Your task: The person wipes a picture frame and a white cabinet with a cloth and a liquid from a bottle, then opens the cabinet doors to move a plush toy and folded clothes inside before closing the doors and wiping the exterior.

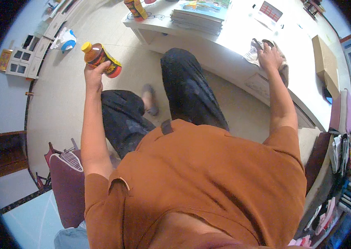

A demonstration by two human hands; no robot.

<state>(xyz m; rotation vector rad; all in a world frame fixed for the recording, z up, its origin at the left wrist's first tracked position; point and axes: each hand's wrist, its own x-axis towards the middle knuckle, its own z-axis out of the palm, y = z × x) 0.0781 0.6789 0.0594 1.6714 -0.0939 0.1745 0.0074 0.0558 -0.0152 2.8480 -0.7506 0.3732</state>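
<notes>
My left hand [95, 74] grips a plastic drink bottle [103, 59] with a yellow cap and a dark, red and yellow label, held over the floor left of the white table [241, 46]. The bottle's cap is on. At the right, my right hand [270, 57] lies on a crumpled beige and brown cloth [283, 62] on the table top, fingers spread over it. Whether the fingers pinch the cloth cannot be told.
A similar bottle [135, 10] stands at the table's left corner beside a stack of books [198, 18]. A clear container [267, 14] with a red-patterned panel and an open cardboard box [325, 63] are farther right. A white and blue packet [66, 40] lies on the floor.
</notes>
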